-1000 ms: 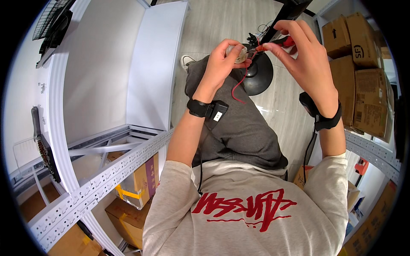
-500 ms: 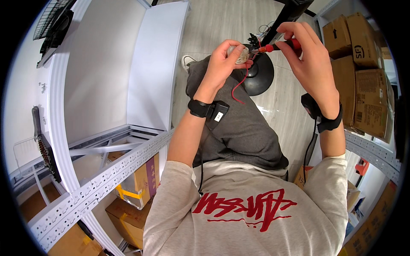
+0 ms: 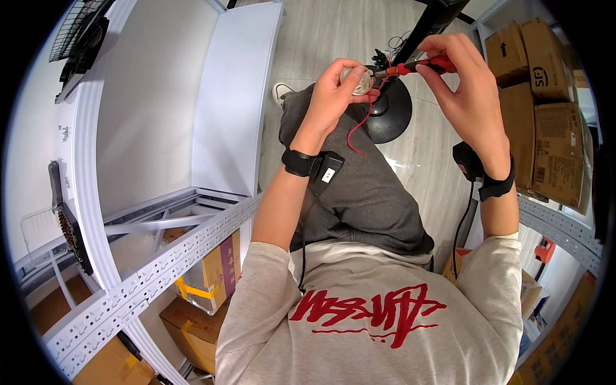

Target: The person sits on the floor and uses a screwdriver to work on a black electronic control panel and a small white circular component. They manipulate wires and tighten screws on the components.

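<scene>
1. We are holding a pale round piece point(image 3: 365, 83) in the left hand point(image 3: 337, 88), upper middle of the frame, thumb and fingers gripping it by the rim.
2. We are pinching a red-and-black screwdriver point(image 3: 403, 68) in the right hand point(image 3: 466, 90), fingers drawn narrow on the handle, its tip pointing left and meeting the right side of the pale round piece; whether it is sitting in a screw, we cannot tell.
3. Good handling here, we are judging, is depending on a firm left hand, a shaft lining up straight, and light fingertip turns.
4. A red wire point(image 3: 369, 113) is dangling below, curling over the dark trousers point(image 3: 372, 186); we are reckoning it is needing care against tugs.
5. A round black base point(image 3: 393, 119) and a black post point(image 3: 441, 20) are standing behind the work, limiting reach toward the top.
6. Cardboard boxes point(image 3: 558, 151) are hemming in the upper right, a perforated metal beam point(image 3: 168, 266) the lower left; easier room, we are judging, is lying over the pale floor point(image 3: 321, 38), toward the white panel point(image 3: 234, 96).
</scene>
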Demonstrator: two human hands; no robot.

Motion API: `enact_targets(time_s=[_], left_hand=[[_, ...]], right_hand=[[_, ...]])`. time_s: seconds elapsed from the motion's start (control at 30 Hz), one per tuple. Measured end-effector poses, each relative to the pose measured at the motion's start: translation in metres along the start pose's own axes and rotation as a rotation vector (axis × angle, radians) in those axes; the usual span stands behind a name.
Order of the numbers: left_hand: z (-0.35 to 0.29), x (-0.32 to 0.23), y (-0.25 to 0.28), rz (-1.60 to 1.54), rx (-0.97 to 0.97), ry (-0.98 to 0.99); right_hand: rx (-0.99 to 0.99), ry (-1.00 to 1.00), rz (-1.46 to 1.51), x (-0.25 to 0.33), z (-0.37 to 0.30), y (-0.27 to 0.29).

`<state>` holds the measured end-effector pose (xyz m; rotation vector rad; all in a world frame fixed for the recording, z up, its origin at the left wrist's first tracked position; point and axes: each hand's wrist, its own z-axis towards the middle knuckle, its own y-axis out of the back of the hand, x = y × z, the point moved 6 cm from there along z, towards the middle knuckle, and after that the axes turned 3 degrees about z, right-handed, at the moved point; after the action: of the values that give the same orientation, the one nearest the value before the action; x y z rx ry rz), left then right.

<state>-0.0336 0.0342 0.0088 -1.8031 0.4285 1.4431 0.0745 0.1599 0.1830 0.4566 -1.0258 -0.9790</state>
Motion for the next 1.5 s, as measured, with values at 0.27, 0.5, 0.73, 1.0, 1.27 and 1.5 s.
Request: enact_targets(time_s=[0.27, 0.5, 0.73, 1.0, 1.27, 1.5], left_hand=[[-0.001, -0.003, 0.0, 0.01, -0.005, -0.004], [0.0, -0.001, 0.0, 0.0, 0.002, -0.001], [0.0, 0.0, -0.001, 0.03, 0.001, 0.004], [0.001, 0.002, -0.001, 0.04, 0.015, -0.013], [0.0, 0.002, 0.0, 0.023, 0.023, -0.023], [0.0, 0.001, 0.0, 0.005, 0.016, -0.022]], right_hand=[[-0.004, -0.025, -0.015, -0.003, -0.002, 0.004], [0.016, -0.046, -0.013, -0.006, -0.003, 0.0], [0.148, 0.091, 0.031, 0.012, 0.007, -0.001], [0.126, -0.019, -0.023, -0.001, 0.008, 0.0], [0.052, -0.09, -0.033, -0.008, 0.004, 0.002], [0.021, -0.062, -0.033, -0.003, 0.0, 0.006]])
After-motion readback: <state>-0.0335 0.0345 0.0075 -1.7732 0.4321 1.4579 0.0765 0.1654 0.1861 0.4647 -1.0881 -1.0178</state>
